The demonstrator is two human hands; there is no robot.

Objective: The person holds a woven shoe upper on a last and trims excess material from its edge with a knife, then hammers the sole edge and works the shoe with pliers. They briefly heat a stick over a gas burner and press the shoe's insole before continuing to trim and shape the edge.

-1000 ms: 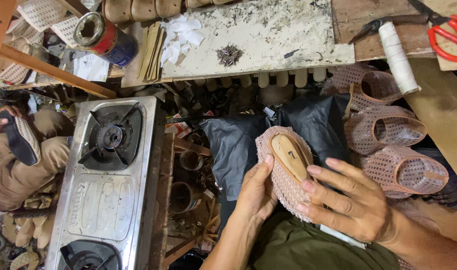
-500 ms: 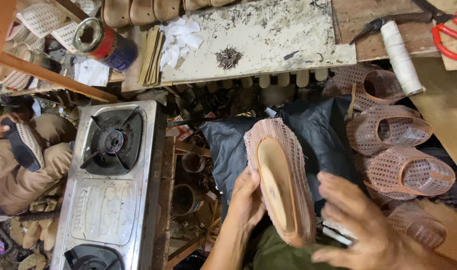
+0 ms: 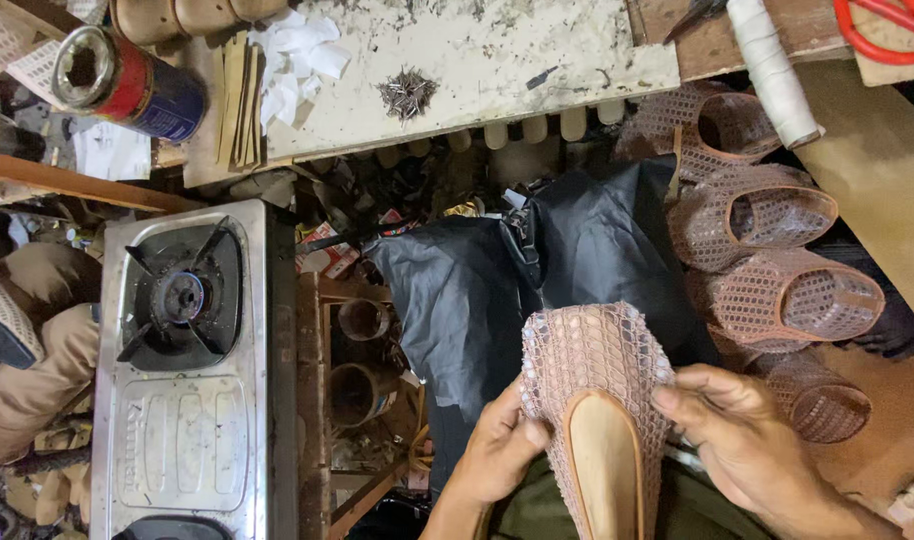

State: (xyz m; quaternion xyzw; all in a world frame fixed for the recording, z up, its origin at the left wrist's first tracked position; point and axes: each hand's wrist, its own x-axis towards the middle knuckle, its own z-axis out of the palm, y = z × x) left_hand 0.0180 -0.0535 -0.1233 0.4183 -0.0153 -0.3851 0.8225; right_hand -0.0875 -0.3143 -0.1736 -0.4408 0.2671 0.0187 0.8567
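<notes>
Shoe upper (image 3: pixel 595 365) of pink mesh, stretched over a tan last (image 3: pixel 605 465), is gripped at the lower centre of the view: the left hand (image 3: pixel 497 450) is clasped on its left edge, the right hand (image 3: pixel 742 440) pinched on its right edge. Black fabric (image 3: pixel 487 300) is seen beyond it, finished mesh shoes (image 3: pixel 777 290) to the right, a steel gas stove (image 3: pixel 182 370) to the left. Farthest off, a pile of tacks (image 3: pixel 407 93) is seen on the workbench (image 3: pixel 537 50).

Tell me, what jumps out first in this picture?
A pink mesh shoe sits bottom centre, sole up, held between the left hand and right hand. More mesh shoes stack on the right, and a steel gas stove fills the left.
</notes>
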